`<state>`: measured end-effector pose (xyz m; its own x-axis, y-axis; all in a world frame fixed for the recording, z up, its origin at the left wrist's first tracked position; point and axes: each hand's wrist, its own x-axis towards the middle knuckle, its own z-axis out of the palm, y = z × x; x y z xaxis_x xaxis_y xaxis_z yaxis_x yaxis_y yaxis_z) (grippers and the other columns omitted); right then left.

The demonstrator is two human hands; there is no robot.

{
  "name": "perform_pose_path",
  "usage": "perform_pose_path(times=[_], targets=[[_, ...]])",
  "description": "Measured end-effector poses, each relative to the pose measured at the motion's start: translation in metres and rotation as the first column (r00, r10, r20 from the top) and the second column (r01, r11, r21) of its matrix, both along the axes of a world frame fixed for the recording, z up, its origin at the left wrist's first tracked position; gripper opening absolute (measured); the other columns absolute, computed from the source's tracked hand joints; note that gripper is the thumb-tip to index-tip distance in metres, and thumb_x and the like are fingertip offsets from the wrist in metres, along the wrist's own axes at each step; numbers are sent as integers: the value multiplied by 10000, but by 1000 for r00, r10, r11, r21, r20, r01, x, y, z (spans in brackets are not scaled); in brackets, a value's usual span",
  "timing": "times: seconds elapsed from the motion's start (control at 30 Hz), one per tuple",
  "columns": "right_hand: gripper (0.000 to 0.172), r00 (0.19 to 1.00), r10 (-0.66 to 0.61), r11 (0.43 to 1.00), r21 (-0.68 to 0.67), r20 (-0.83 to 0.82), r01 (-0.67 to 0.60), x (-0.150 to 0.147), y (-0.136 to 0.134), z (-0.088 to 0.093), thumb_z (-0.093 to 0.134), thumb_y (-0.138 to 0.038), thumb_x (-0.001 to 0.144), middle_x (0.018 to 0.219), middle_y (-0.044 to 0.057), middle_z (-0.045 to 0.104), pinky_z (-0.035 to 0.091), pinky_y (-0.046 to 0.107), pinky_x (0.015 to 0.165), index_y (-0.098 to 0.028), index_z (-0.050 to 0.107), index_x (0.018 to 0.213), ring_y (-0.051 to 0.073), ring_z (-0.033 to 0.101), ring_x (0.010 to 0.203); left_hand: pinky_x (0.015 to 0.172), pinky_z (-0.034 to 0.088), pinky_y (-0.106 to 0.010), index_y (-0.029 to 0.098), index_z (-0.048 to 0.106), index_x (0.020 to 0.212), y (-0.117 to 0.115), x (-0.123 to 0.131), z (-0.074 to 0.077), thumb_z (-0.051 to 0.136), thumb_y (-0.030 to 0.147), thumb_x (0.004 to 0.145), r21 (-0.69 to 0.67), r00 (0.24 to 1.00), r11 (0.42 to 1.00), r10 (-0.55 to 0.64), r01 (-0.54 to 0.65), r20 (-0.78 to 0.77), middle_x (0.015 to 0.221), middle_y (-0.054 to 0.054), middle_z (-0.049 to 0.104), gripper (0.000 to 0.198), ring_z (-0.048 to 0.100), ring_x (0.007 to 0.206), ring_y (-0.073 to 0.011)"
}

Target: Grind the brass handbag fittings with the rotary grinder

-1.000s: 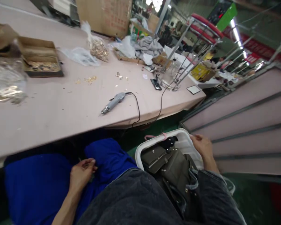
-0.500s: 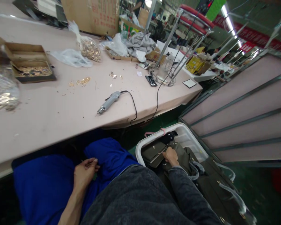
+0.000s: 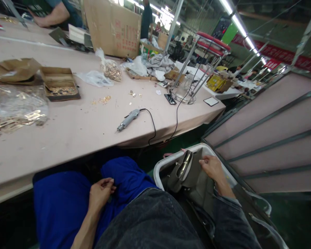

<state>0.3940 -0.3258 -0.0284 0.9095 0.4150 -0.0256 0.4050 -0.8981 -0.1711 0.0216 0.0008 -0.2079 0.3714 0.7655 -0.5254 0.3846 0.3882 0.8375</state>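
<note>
My right hand (image 3: 211,168) pinches the edge of a dark olive handbag (image 3: 194,167) and holds it raised at the mouth of a white plastic bin (image 3: 159,167). A shiny gold-coloured strip shows on the bag's folded part. More olive bags lie in and beside the bin, some with clear wrapping on their handles, partly hidden by my sleeve. My left hand (image 3: 101,193) rests over my blue-clad lap, thumb and fingers pressed together; whatever they hold, if anything, is hidden.
On the table (image 3: 90,121) lie a grey electric screwdriver (image 3: 128,120) with a black cord, loose gold-coloured parts (image 3: 105,100), a small cardboard box (image 3: 60,86), plastic bags of metal parts and a phone (image 3: 170,99). A red-topped stool (image 3: 214,43) stands behind. Another person's arm (image 3: 53,15) rests at the far left.
My right hand has lifted the handbag's edge up and to the right, tilting the bag upright. My left hand stays on my lap. The view has shifted left, bringing another person's arm into sight.
</note>
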Motion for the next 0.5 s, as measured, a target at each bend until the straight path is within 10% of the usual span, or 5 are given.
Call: perform_pose_path(times=[0.13, 0.27, 0.37, 0.5], targets=[[320, 909, 414, 898, 183, -43, -400, -20, 20, 89, 619, -375, 887, 876, 83, 724, 512, 331, 751, -137, 717, 1077, 227, 671, 785, 584, 570, -331, 77, 700, 921, -2, -1, 13, 744, 492, 615, -9, 994, 998, 70, -70, 79, 712, -120, 749, 518, 702, 596, -242], [303, 759, 645, 740, 319, -87, -592, -58, 66, 161, 669, -406, 923, 970, 82, 742, 536, 287, 747, -180, 743, 1111, 216, 687, 852, 625, 594, -338, 57, 692, 1056, 1, -6, 63, 801, 560, 693, 51, 963, 996, 63, -79, 262, 944, -186, 766, 630, 735, 758, -276], [281, 567, 810, 569, 436, -149, -698, -79, 113, 187, 739, -415, 889, 984, 84, 743, 549, 266, 752, -196, 773, 1062, 208, 691, 850, 935, 585, -414, 121, 609, 1332, 7, -21, 121, 808, 599, 753, 255, 859, 965, -73, -69, 508, 1321, -207, 659, 776, 665, 1166, -343], [310, 131, 942, 309, 645, -309, -699, -105, 200, 180, 747, -442, 884, 906, 73, 727, 534, 239, 672, -159, 770, 1011, 168, 664, 742, 1157, 418, -435, 225, 527, 1483, 11, -62, 184, 816, 707, 683, 478, 808, 878, -289, 10, 514, 1492, -139, 546, 978, 485, 1382, -385]])
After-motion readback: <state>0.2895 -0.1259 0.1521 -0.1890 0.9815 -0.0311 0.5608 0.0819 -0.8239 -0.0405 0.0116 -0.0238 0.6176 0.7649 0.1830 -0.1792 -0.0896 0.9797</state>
